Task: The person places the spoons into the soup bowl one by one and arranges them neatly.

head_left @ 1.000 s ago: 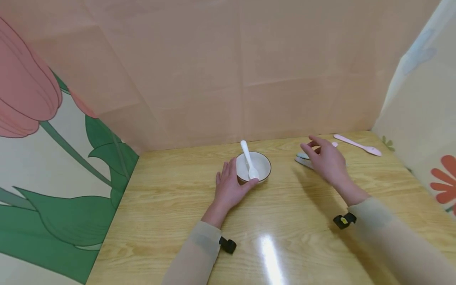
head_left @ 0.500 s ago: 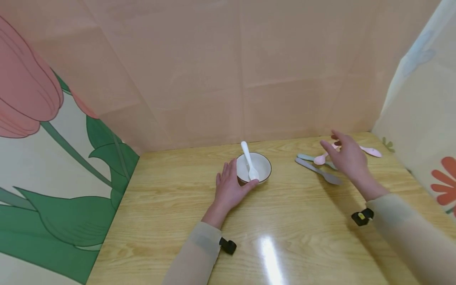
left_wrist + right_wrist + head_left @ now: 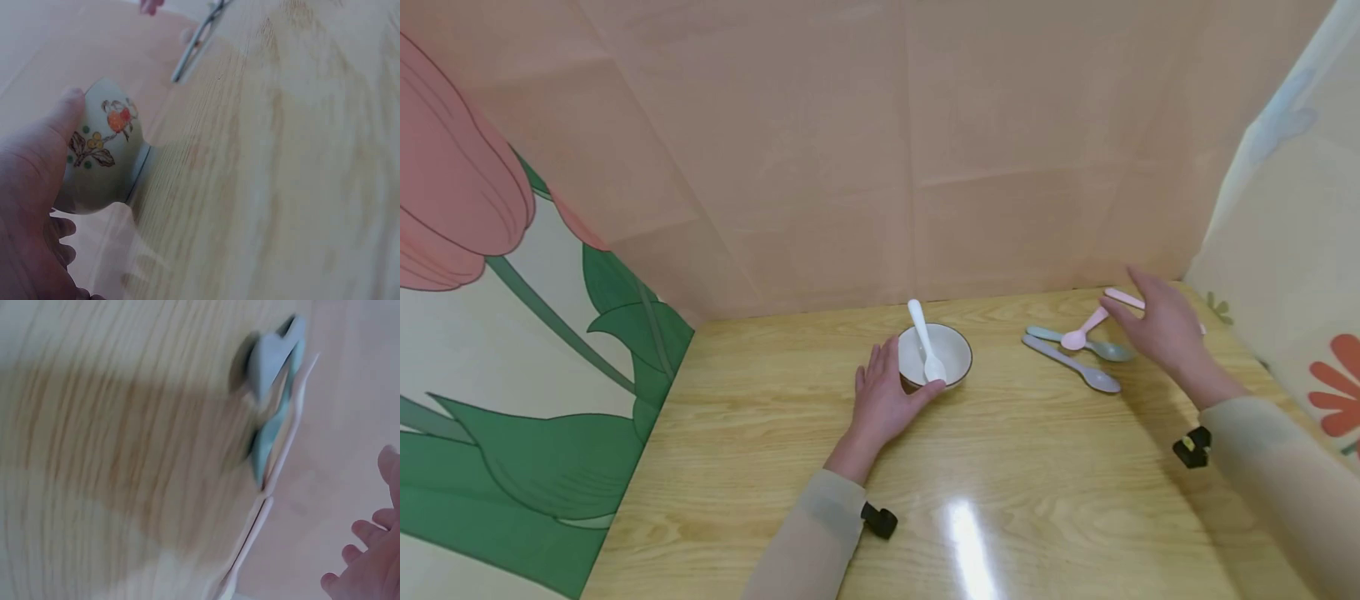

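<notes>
My left hand (image 3: 883, 398) grips the side of a small white bowl (image 3: 957, 350), thumb at the near rim and fingers round the left. In the left wrist view the bowl (image 3: 109, 172) shows a painted fruit-and-leaf pattern. A white spoon (image 3: 921, 327) lies in it, its handle leaning over the back rim. My right hand (image 3: 1167, 329) hovers with fingers spread, holding nothing, partly hiding a long pink spoon (image 3: 1122, 296). Left of that hand lie a light pink spoon (image 3: 1075, 340), a pale green spoon (image 3: 1111, 352) under it, and a grey-purple spoon (image 3: 1100, 380).
The wooden table (image 3: 760, 442) meets a pink cloth backdrop (image 3: 820, 183) behind. A tulip-print sheet (image 3: 535, 450) stands at the left, a flower-print sheet (image 3: 1300, 275) at the right. Each sleeve carries a small black device, the left device (image 3: 880, 521) and the right device (image 3: 1192, 447).
My right hand has moved right, from above the green and grey-purple spoons to above the long pink one, uncovering the others. The left hand, bowl and white spoon stay put.
</notes>
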Motion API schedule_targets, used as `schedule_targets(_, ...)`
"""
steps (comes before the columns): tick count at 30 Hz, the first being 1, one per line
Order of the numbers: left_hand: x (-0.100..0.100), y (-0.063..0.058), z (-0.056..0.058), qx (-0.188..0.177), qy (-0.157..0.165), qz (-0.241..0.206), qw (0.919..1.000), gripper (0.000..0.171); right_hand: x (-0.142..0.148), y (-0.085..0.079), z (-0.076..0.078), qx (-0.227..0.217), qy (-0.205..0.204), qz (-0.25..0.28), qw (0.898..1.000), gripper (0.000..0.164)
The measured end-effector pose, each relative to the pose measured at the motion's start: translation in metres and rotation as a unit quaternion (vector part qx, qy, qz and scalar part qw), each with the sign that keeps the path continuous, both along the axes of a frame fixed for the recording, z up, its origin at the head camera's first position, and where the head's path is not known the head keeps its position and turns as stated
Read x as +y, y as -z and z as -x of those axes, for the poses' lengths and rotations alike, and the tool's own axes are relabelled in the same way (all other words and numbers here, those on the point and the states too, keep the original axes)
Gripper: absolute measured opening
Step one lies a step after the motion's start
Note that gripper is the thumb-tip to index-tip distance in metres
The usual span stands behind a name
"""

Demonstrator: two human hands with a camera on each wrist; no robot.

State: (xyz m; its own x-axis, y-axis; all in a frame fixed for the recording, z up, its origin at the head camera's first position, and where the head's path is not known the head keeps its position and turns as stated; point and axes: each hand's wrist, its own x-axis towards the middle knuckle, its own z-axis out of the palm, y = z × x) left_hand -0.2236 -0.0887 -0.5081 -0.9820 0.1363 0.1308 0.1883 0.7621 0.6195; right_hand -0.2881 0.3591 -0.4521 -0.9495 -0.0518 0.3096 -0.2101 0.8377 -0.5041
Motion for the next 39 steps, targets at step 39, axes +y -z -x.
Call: schedule_targets(39, 0.000, -0.001, -0.001, 0.008, 0.002, -0.007, 0.9999, 0.116, 0.072, 0.049, 0.030, -0.125, -0.023, -0.101, 0.987, 0.082)
